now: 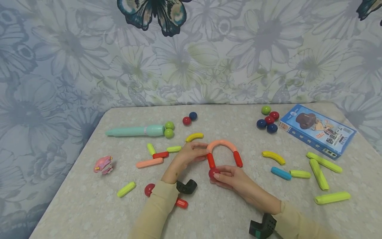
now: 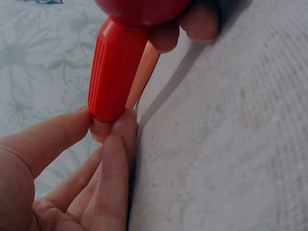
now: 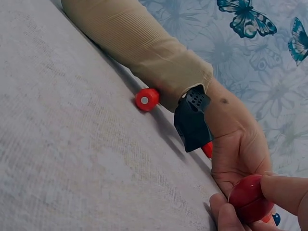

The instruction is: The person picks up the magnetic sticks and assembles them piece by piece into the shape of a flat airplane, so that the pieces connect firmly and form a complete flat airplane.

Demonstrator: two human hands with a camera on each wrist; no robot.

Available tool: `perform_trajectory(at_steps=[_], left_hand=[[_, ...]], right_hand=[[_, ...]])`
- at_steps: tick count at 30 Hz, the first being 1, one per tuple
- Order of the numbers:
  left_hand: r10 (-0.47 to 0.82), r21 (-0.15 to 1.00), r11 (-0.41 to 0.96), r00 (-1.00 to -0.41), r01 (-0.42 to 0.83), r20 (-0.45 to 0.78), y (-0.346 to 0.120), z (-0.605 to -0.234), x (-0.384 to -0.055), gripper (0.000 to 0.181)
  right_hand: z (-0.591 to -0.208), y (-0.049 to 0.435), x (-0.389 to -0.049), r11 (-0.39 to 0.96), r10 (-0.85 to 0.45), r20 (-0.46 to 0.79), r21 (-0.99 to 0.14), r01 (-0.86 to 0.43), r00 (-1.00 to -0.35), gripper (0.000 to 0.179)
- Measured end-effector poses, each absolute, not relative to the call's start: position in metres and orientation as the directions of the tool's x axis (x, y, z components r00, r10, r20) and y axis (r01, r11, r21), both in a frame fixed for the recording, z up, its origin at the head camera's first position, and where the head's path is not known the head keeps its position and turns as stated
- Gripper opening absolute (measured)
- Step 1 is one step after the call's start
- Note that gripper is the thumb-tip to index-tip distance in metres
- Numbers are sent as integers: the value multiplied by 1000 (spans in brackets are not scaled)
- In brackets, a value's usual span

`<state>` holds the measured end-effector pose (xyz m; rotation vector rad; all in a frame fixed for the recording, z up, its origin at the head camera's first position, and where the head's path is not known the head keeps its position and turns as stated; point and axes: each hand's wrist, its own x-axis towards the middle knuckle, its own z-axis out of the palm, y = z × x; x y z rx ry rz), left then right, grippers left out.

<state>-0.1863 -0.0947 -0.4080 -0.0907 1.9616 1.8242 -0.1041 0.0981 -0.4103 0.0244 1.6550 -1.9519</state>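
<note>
An orange curved piece (image 1: 221,142) forms an arch on the table, with a red stick (image 1: 237,159) at its right end and another red stick (image 2: 115,72) at its left end. My left hand (image 1: 192,152) pinches the left joint between thumb and fingers, where stick and arch meet. My right hand (image 1: 235,177) holds a red ball (image 3: 250,198) between thumb and fingers. That ball touches the near end of the left red stick. By my left forearm lie a second red ball (image 1: 149,190) and a red stick (image 1: 181,203), partly hidden by the sleeve.
Several green sticks (image 1: 332,198), a blue stick (image 1: 281,173) and a yellow curved piece (image 1: 273,157) lie right. A blue box (image 1: 317,129) stands beside several balls (image 1: 272,128). Leftward are a teal pen-shaped object (image 1: 135,130), a pink figurine (image 1: 103,165) and an orange stick (image 1: 150,162).
</note>
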Motion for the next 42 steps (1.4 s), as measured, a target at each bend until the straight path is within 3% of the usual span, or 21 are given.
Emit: perform_trajectory(at_steps=[7, 14, 25, 30, 35, 42], left_hand=[[264, 931, 165, -895, -326, -360, -97, -407, -186, 39], [403, 929, 222, -840, -296, -364, -101, -406, -183, 61], [386, 919, 203, -835, -338, -393, -98, -404, -181, 57], [354, 913, 218, -844, -345, -403, -97, -403, -183, 56], [335, 905, 257, -848, -338, -412, -96, -402, -182, 56], [315, 901, 338, -870, -272, -380, -96, -402, -180, 53]], right_hand=[[-410, 94, -106, -35, -374, -373, -909, 414, -849, 50], [-412, 90, -113, 39, -296, -381, -921, 388, -876, 47], [-410, 107, -107, 201, -287, -375, -923, 327, -882, 46], [-403, 148, -90, 298, -317, -230, -945, 134, -920, 34], [-399, 198, -83, 567, -161, -36, -821, -63, -986, 23], [-403, 236, -85, 673, -63, 148, -724, -152, -987, 22]])
